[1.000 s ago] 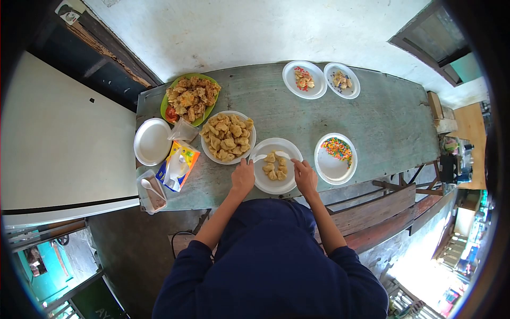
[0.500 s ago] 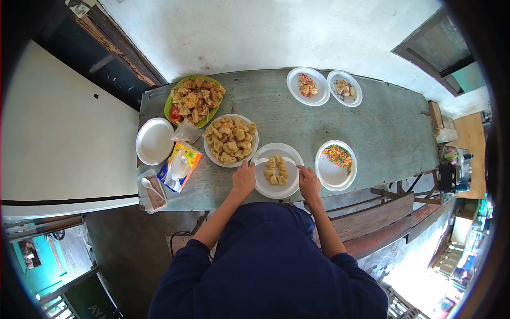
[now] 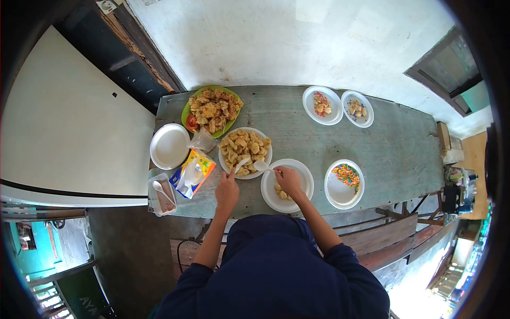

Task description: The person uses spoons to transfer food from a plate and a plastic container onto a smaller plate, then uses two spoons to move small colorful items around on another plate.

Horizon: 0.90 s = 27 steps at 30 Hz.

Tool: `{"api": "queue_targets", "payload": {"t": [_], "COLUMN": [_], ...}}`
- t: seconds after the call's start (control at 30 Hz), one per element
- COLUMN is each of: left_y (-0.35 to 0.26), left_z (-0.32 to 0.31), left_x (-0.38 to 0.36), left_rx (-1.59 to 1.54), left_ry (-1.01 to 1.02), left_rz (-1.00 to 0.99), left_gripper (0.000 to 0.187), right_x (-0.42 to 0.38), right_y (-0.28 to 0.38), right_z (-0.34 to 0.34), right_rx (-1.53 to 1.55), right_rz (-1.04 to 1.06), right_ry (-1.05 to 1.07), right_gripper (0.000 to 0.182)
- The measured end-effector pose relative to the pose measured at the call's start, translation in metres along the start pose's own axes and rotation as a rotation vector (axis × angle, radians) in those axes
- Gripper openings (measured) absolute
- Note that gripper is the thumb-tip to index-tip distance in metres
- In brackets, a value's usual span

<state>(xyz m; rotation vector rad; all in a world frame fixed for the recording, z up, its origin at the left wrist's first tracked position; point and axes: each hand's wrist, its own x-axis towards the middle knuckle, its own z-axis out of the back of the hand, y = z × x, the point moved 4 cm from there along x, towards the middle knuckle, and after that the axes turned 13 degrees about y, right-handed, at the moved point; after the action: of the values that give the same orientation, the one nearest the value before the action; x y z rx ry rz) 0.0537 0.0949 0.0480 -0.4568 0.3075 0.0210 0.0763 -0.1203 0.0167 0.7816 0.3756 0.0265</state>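
Note:
My left hand (image 3: pixel 227 189) is closed around a slim white plastic utensil (image 3: pixel 242 164), whose tip lies over the near side of a white plate (image 3: pixel 270 154) heaped with tan, puffy crackers (image 3: pixel 241 147). In my right hand (image 3: pixel 288 181) is a white plastic spoon (image 3: pixel 261 166), pointing left, its bowl at the right edge of that heap. Under my right wrist stands another white plate (image 3: pixel 272 198) bearing a few crackers (image 3: pixel 281 192), partly covered by the hand and forearm.
Fried food on a green plate (image 3: pixel 185 114), an empty-looking white plate (image 3: pixel 170 146), a tissue pack (image 3: pixel 194 173) and a plastic box (image 3: pixel 153 204) with a spoon stand left. Right is a plate of colourful bits (image 3: pixel 340 199). Two small plates (image 3: pixel 332 117) sit near the wall.
Both hands have moved left from the plate with few crackers, bringing their utensils to the heaped plate. The whole view has shifted, so the table appears lower and further right.

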Motion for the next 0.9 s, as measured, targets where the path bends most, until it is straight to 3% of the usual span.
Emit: {"api": "queue_targets", "payload": {"t": [0.1,0.3,0.47,0.57,0.9], "left_y": [0.020,0.029,0.031,0.033,0.035], "left_z": [0.004,0.007,0.002,-0.006,-0.009], "left_x": [0.005,0.008,0.012,0.016,0.019], "left_rx": [-0.002,0.002,0.048,0.084,0.073], "left_ry": [-0.020,-0.029,0.019,0.052,0.070], "left_rz": [0.071,0.121,0.159,0.147,0.159], "left_gripper": [0.032,0.032,0.032,0.033,0.035], "right_x": [0.021,0.032,0.019,0.026,0.030], "right_y": [0.005,0.015,0.035,0.034,0.028], "right_z": [-0.011,0.008,0.009,-0.005,-0.023], "right_rx": [0.059,0.112,-0.290,-0.320,-0.153], "right_rz": [0.056,-0.014,-0.057,0.028,-0.011], "right_ry": [0.060,-0.046,0.063,0.047,0.042], "right_gripper": [0.024,0.025,0.022,0.021,0.023]}}
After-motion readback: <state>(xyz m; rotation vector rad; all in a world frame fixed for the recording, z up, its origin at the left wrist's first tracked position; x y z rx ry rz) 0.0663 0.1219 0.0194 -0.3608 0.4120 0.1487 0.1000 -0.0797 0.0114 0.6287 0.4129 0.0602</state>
